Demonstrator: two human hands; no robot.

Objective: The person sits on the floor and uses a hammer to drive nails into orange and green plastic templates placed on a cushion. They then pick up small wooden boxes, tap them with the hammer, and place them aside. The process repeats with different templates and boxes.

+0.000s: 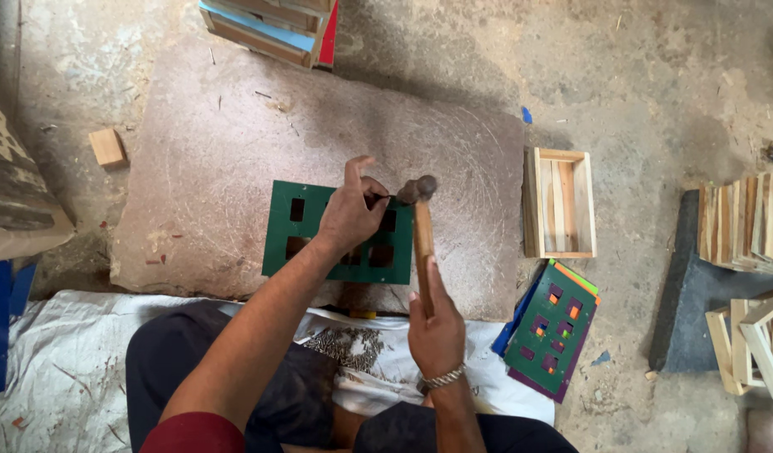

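A green board (284,231) with several square cut-outs lies flat on a large stone slab (218,143). My left hand (349,214) rests on the board and pinches a small dark nail (381,197) upright between thumb and finger. My right hand (435,331) grips the wooden handle of a hammer (421,226). The hammer's dark metal head sits right at the nail, just right of my left fingers. My knees and a white sack under them fill the bottom of the view.
A shallow wooden frame box (559,203) lies right of the slab. A stack of coloured cut-out boards (552,329) sits by my right knee. Wooden frames (743,222) pile at the far right. A small wood block (107,146) lies left; painted boxes (273,29) stand at the top.
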